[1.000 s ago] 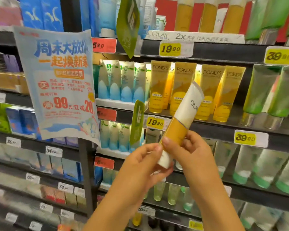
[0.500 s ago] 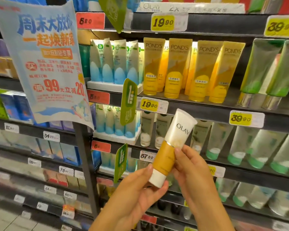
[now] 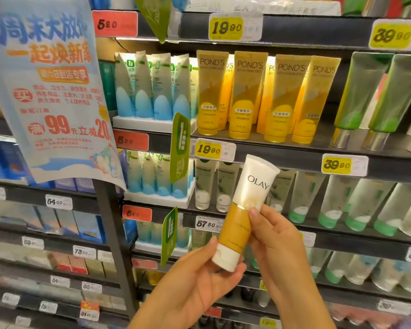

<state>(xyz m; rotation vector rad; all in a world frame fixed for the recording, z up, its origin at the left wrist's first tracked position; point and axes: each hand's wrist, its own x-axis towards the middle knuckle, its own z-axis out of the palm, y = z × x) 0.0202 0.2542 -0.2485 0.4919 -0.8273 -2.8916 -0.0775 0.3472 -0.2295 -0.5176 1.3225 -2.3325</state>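
I hold a white and amber Olay tube (image 3: 243,210) in front of the shop shelves, cap end down and tilted to the right at the top. My left hand (image 3: 199,286) cups the white cap from below, thumb and fingers round it. My right hand (image 3: 275,243) grips the amber middle of the tube from the right, with the thumb on its front. The tube's printed name faces me.
Yellow Pond's tubes (image 3: 268,96) stand on the shelf above, blue-and-white tubes (image 3: 152,89) to their left, green tubes (image 3: 375,96) to the right. A paper promotion poster (image 3: 50,91) hangs at the left. Yellow price tags (image 3: 208,149) and green hanging flags (image 3: 179,148) line the shelf edges.
The tube and both hands have come lower against the shelves, from in front of the Pond's row to the shelf below. The tube's printed face has turned more towards me.
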